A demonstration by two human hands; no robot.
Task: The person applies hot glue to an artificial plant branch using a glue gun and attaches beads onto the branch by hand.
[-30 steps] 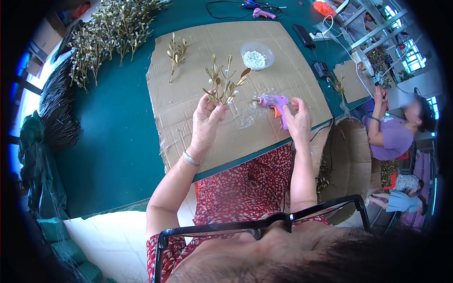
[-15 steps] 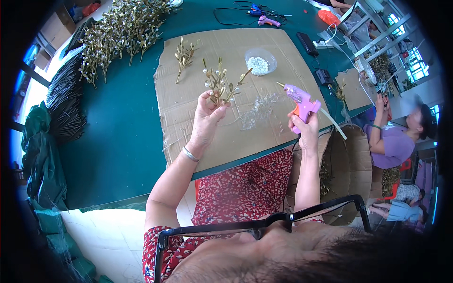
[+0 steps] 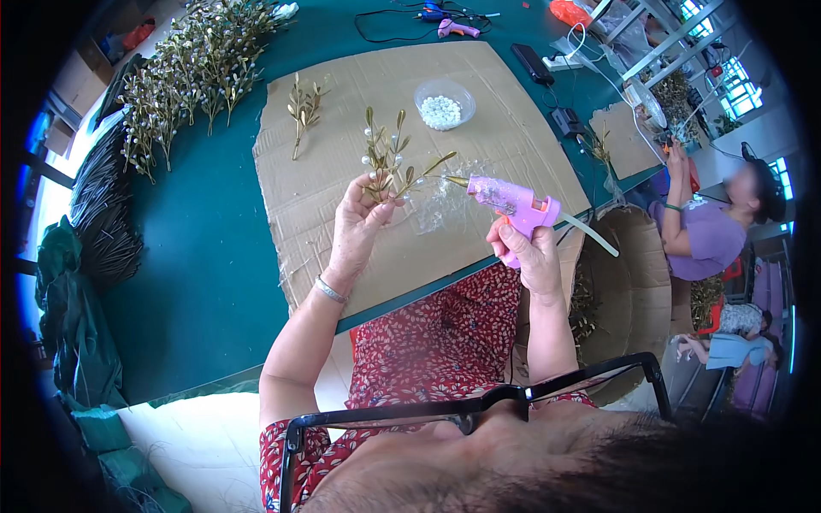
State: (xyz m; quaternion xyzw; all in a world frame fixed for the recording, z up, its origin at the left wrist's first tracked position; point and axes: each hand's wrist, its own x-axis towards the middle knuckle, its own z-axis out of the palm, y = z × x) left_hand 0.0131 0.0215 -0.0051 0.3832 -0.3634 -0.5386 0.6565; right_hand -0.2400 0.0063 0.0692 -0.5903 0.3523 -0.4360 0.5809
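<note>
Pinched between the fingers of my left hand (image 3: 357, 224) is a gold artificial leaf sprig (image 3: 389, 158) dotted with white pearl beads. My right hand (image 3: 532, 255) grips a purple hot glue gun (image 3: 511, 203), a pale glue stick (image 3: 590, 232) jutting from its rear. The gun's nozzle points left, close to the tip of the sprig's right-hand branch; whether they touch I cannot tell. Beyond the hands, a clear round bowl (image 3: 469, 101) holds white beads (image 3: 440, 113). Another gold sprig (image 3: 303, 113) lies on the cardboard sheet (image 3: 342, 94), and strings of dried glue (image 3: 436, 214) cling beneath the nozzle.
A heap of beaded gold sprigs (image 3: 192, 68) covers the far left of the green table (image 3: 197, 256), with a bundle of dark stems (image 3: 103, 205) nearer. Another glue gun (image 3: 457, 28) and a black power adapter (image 3: 532, 63) lie at the back. A co-worker (image 3: 705, 222) sits at the right.
The glue gun has swung left and turned more level, its nozzle now close to the sprig's right branch. The whole view has shifted slightly, so the table things appear further left.
</note>
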